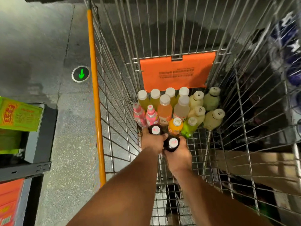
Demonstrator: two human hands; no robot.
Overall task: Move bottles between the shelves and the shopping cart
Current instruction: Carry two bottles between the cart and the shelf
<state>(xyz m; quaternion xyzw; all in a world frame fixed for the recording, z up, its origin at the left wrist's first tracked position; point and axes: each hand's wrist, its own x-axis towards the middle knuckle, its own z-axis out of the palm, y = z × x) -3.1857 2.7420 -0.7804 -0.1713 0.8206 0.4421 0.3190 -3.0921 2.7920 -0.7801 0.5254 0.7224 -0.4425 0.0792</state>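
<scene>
Both arms are down inside the shopping cart (114, 101), and each hand has a dark bottle. The left hand (152, 141) is wrapped round the left dark bottle (155, 130), fingers curled about its body. The right hand (178, 154) grips the right dark bottle (172, 143) the same way. Both bottles stand upright, long axis vertical, white caps pointing straight up at the camera, low near the cart floor (whether they touch the wire I cannot tell from here). The two are just beside each other, the left one a little farther forward.

Ahead of them it is crowded. Two pink bottles (145, 114) stand just beyond the left hand, an orange bottle (175, 127) and a green bottle (189, 128) just beyond the right one. Behind those are a peach-coloured bottle (164, 110), a clear bottle (181, 108), a row of yellow bottles (154, 98) and some pale squat bottles (211, 110), all upright, caps up, packed against the cart's far end under an orange flap (177, 72).

Outside, to the left, an orange rail (95, 95) runs along the cart's rim, a green arrow light (81, 74) glows in the floor, and a shelf (39, 137) carries green boxes (19, 115).
</scene>
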